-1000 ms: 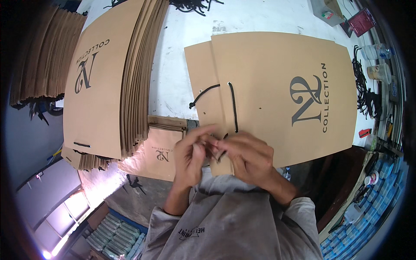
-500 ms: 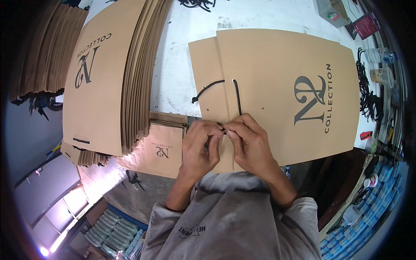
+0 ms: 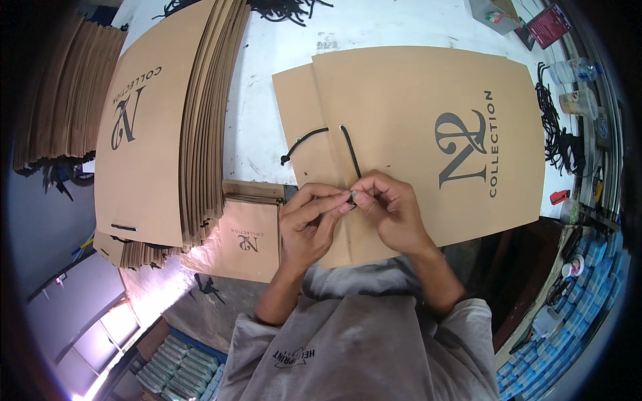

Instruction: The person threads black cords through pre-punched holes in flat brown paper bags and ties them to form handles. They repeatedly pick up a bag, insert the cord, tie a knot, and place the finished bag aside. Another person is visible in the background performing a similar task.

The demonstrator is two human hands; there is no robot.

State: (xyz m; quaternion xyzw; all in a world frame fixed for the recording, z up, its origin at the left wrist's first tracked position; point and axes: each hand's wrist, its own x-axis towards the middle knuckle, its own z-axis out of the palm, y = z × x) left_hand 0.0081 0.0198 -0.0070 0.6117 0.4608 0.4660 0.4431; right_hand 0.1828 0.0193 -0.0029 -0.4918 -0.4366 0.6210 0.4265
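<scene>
1. The large brown paper bag (image 3: pixel 401 150) lies flat on the white table (image 3: pixel 274 50), right before the person, printed side up.
2. A black cord (image 3: pixel 351 154) runs from an eyelet in the bag, across its left part, to the hands at its near edge.
3. I see the left hand (image 3: pixel 309 224) over the bag's near left corner, thumb and forefinger pinching a small dark bit that looks like the cord's end.
4. The right hand (image 3: pixel 391 212), just beside it above the bag, pinches there too, its other fingers curled in; the exact hold is too small to make out.
5. Left of the bag, well apart, leans a thick stack of brown bags (image 3: pixel 147 120).
6. Just right of the bag lies a bundle of black cords (image 3: pixel 550 120).
</scene>
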